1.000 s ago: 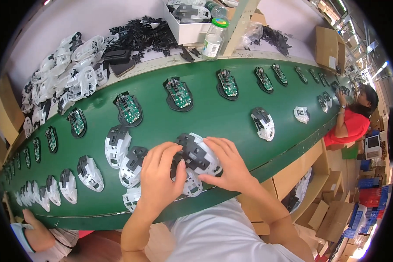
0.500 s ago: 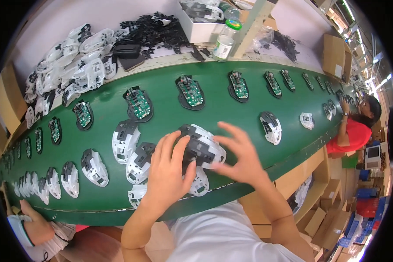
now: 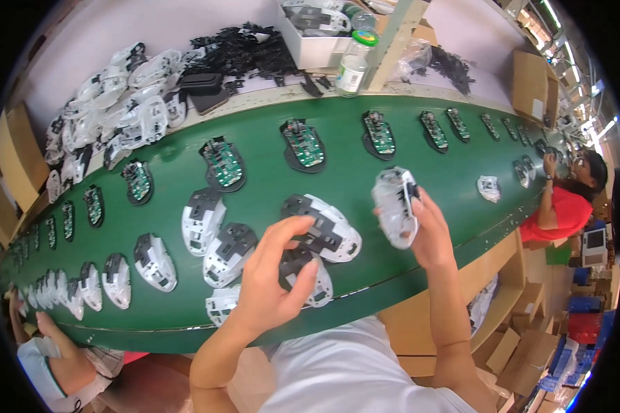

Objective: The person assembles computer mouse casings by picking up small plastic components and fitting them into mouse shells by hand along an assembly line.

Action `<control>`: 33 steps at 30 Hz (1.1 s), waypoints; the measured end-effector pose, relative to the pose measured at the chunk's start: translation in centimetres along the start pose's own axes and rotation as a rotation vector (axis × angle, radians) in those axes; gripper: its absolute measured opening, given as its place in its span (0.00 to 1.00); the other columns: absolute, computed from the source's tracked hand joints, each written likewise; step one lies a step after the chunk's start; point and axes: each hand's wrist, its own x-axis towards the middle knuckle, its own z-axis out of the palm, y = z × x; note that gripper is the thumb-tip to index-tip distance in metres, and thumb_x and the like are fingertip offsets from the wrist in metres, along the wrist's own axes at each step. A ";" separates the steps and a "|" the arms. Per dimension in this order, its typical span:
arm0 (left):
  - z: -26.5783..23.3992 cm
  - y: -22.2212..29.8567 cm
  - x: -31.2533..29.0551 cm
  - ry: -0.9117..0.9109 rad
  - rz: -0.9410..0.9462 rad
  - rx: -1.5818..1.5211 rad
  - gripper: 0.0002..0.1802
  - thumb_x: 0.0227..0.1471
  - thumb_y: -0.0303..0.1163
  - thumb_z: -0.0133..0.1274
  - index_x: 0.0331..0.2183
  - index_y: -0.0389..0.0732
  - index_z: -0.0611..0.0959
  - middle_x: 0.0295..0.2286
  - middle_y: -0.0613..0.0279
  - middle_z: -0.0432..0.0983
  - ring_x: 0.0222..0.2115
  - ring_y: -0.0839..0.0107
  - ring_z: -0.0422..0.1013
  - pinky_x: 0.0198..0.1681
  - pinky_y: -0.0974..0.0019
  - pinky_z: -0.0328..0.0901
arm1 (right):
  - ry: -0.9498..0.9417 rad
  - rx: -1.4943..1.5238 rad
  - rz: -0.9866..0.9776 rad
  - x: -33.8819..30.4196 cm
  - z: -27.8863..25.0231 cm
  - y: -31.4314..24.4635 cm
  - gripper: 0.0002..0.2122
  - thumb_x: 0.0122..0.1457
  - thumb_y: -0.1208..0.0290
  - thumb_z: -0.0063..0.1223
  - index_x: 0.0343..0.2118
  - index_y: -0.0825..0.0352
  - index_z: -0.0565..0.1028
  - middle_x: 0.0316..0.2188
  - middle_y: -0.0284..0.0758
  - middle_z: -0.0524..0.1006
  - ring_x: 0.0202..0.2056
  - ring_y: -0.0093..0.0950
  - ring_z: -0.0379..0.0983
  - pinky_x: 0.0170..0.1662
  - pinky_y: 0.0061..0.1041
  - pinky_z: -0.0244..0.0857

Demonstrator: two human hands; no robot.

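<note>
My right hand grips a white computer mouse shell by its right side, raised above the green belt. The shell is tilted so that its pale hollow inside shows. My left hand is empty, thumb and fingers apart and curved. Just beyond its fingers lies a white and dark grey mouse shell. Another shell is partly hidden behind that hand. Left of it more shells lie close together, among them an upright one and one at the belt's near edge.
Mouse bases with green circuit boards line the belt's far side. More shells trail off left. Behind stand a shell pile, black parts, a glass jar and a white box. A co-worker sits far right.
My right hand has left the middle shell, moved right and lifted another shell off the belt. My left hand has drawn slightly back from the middle shell, its fingers more curved.
</note>
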 end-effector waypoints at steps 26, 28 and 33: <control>-1.6 -1.3 -0.4 0.292 -0.192 -0.422 0.24 0.51 0.22 0.50 0.50 0.33 0.66 0.34 0.54 0.78 0.33 0.74 0.74 0.38 0.68 0.69 | -0.392 -0.187 -0.099 0.0 13.7 1.0 0.23 0.57 0.78 0.46 0.57 0.74 0.62 0.46 0.41 0.74 0.45 0.24 0.71 0.38 0.24 0.74; -1.7 -1.6 -0.6 0.286 -0.162 -0.394 0.23 0.51 0.23 0.49 0.50 0.33 0.66 0.33 0.54 0.78 0.32 0.74 0.74 0.37 0.68 0.69 | -0.369 -0.238 -0.128 -0.3 14.3 0.6 0.22 0.58 0.79 0.46 0.56 0.74 0.63 0.46 0.41 0.74 0.43 0.23 0.72 0.38 0.23 0.73; -1.8 -1.3 -0.8 0.289 -0.127 -0.296 0.21 0.52 0.23 0.49 0.49 0.32 0.67 0.31 0.53 0.79 0.29 0.71 0.76 0.34 0.68 0.70 | -0.336 -0.341 -0.167 -0.1 14.9 0.4 0.19 0.58 0.81 0.45 0.53 0.75 0.64 0.42 0.39 0.75 0.40 0.21 0.72 0.37 0.21 0.71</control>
